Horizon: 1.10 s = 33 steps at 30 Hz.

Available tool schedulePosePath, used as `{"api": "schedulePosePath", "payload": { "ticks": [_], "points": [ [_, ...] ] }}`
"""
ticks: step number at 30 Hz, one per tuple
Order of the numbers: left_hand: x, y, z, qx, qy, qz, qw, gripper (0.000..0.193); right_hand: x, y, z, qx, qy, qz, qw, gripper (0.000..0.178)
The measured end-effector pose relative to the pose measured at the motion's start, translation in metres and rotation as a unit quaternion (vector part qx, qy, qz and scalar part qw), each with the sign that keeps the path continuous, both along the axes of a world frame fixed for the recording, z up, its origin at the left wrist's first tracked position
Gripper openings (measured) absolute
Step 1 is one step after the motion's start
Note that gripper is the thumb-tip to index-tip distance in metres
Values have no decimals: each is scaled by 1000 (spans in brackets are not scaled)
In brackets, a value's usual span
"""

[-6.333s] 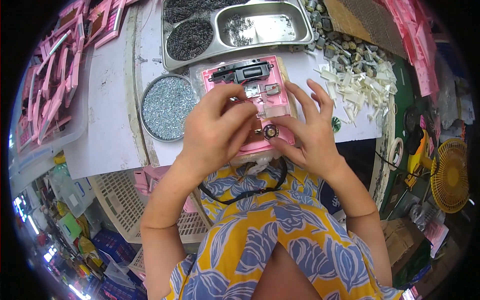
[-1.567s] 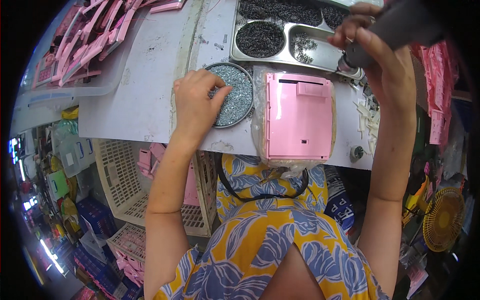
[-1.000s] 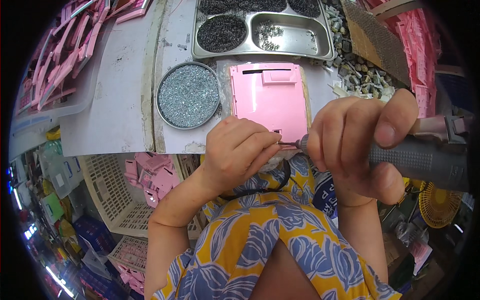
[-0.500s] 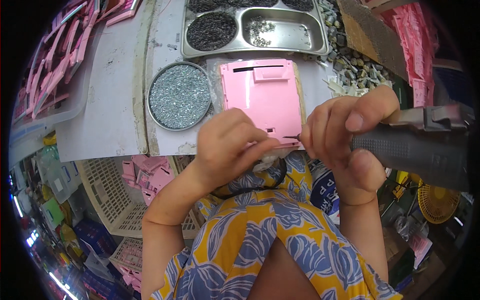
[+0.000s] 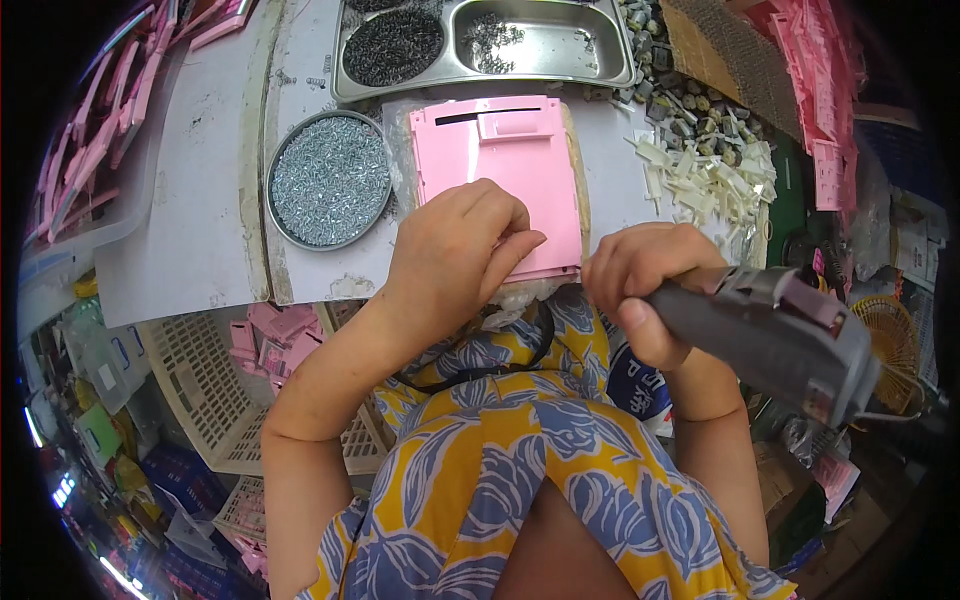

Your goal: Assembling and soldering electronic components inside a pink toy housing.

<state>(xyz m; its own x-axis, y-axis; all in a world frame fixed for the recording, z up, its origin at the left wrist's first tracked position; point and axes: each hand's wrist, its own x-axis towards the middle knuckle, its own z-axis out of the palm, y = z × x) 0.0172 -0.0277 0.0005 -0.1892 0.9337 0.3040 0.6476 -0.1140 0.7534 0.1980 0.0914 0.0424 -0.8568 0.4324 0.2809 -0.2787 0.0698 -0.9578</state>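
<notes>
pink case [image 5: 500, 165] on the table [image 5: 195, 190]: innards showing in the first frame, now smooth side up. vs last frame, power screwdriver [image 5: 760, 335] has its back end swung lower, bit end now by case's lower right corner; left hand [image 5: 460, 240] now further up over the case.

white crate [image 5: 195, 375] below table edge: pink parts. metal tray [image 5: 628, 70]: dark springs, dense in round section, few in the wide one. round dish [image 5: 271, 190]: small silvery screws.

right hand [image 5: 645, 275] wrapped round screwdriver. left hand half curled, thumb close to fingers; can't tell if pinching anything.
</notes>
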Motion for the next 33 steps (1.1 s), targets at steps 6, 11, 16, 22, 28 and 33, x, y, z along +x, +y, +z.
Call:
{"api": "schedulePosePath", "payload": {
  "ticks": [6, 11, 16, 22, 28, 33],
  "points": [
    [2, -2, -5, 68, 7, -27, 997, 16, 2, 10, -4, 45, -7, 45, 998, 17],
    [20, -2, 4, 82, 20, -75, 994, 20, -6, 11, 32, -144, 132, 16, 981, 39],
    [21, 1, 3, 87, 27, -78, 993, 22, -14, 2, 39, -157, 111, -21, 981, 35],
    [19, 6, 9, 78, 59, -108, 989, 23, -3, 9, 33, -164, 136, 43, 976, 33],
    [18, 11, 11, 55, 17, -159, 986, 20, -3, 8, 38, -167, 115, 37, 979, 32],
    [7, 17, 0, 49, -4, -37, 998, 15, -13, 22, 24, -118, 139, -36, 983, 29]
  ]
}}
